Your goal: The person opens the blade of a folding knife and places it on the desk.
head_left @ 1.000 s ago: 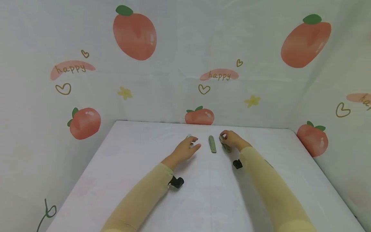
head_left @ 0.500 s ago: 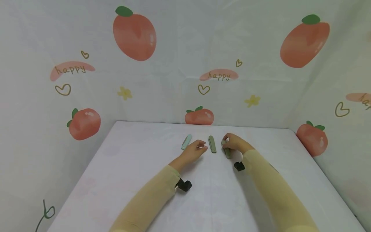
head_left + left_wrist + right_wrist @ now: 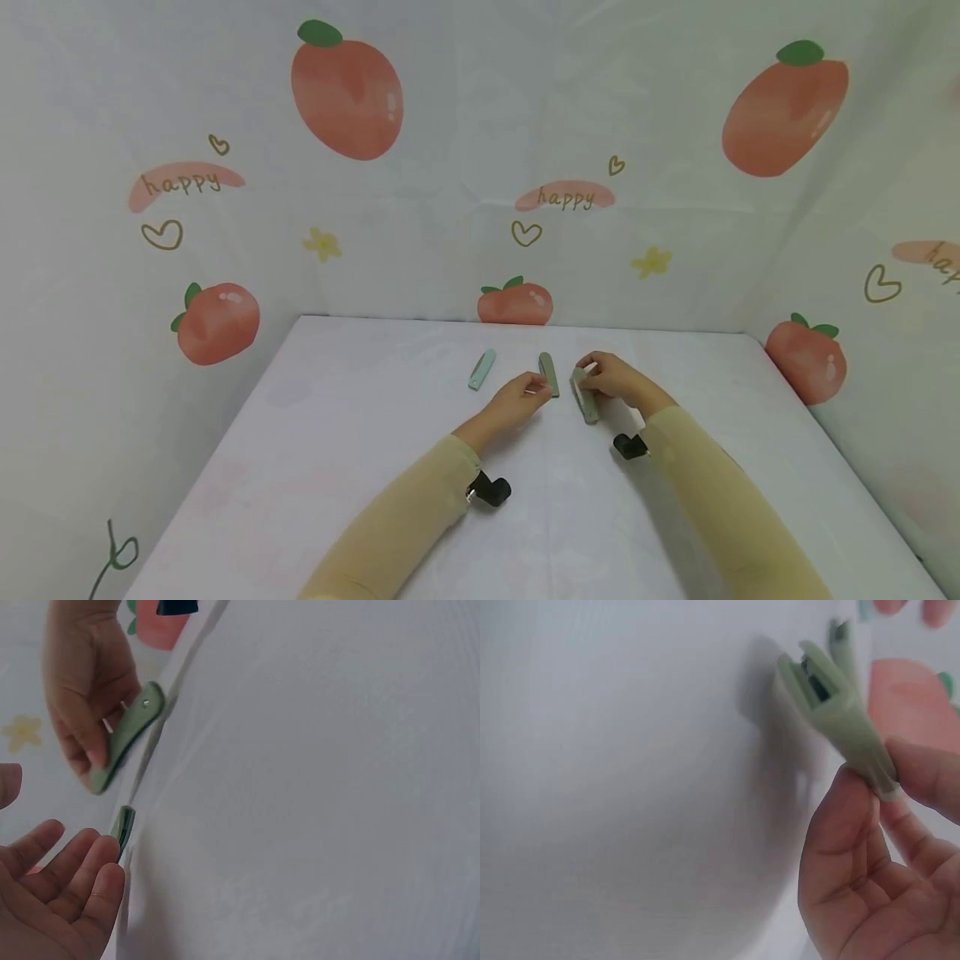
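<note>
The right hand [image 3: 615, 379] is pinching a green pocket knife [image 3: 585, 400] between its thumb and fingers, and the knife's free end is pointing toward the person. In the right wrist view the knife's slot is showing, with something dark lying inside it, and a shadow is falling on the desk [image 3: 337, 400] beside it. The left hand [image 3: 517, 400] is holding nothing; its fingers are bending loosely, and their tips are covering part of a second green knife [image 3: 547, 365] in the head view. Whether they are touching it, one cannot tell there. That second knife is lying on the desk between the held one and a light blue knife [image 3: 482, 369], which is resting farther to the left, well apart from the right hand. The two lying knives are leaning in opposite directions, their far ends tipping toward each other. The person is wearing yellowish sleeves [image 3: 405, 517], and a small black device [image 3: 491, 490] is sitting at each wrist. Behind the desk a pale backdrop [image 3: 450, 125] is hanging, showing red fruit and yellow flowers.
</note>
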Action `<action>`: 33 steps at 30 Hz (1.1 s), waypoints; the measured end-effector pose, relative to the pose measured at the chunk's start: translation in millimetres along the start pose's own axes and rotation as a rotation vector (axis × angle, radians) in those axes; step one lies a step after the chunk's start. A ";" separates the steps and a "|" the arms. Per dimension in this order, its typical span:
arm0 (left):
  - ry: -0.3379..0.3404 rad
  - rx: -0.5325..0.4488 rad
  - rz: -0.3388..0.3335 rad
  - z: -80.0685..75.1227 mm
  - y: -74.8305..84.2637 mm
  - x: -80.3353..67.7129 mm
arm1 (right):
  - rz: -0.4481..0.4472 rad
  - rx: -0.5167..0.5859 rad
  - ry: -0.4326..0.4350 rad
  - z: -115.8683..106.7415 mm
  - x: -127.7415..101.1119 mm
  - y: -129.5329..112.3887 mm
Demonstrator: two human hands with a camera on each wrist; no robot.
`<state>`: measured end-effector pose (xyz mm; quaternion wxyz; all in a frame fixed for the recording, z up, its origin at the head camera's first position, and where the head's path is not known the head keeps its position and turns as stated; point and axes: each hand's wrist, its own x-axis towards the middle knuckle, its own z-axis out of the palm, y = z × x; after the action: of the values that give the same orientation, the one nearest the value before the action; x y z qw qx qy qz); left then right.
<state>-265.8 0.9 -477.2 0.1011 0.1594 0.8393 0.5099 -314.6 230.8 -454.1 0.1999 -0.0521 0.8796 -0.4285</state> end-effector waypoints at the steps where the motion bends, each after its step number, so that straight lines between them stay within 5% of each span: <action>1: -0.001 -0.003 0.000 1.8 0.0 -0.1 | -0.005 0.029 0.003 0.5 -2.0 -0.9; 9: -0.028 -0.090 0.013 12.2 6.1 -2.4 | -0.086 0.195 -0.003 3.3 -25.3 -16.1; 18: -0.054 -0.383 -0.046 15.5 16.8 -10.5 | -0.148 0.330 -0.005 12.9 -47.9 -29.3; 25: -0.046 -0.390 -0.045 13.7 23.4 -20.1 | -0.184 0.367 -0.015 20.0 -60.1 -32.4; 33: -0.122 -0.248 0.052 7.5 22.0 -29.4 | -0.245 0.384 -0.067 28.3 -70.7 -36.3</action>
<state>-232.4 5.6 -460.9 0.1573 0.1981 0.7577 0.6015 -241.6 205.9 -420.0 0.1816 -0.1338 0.7619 -0.6071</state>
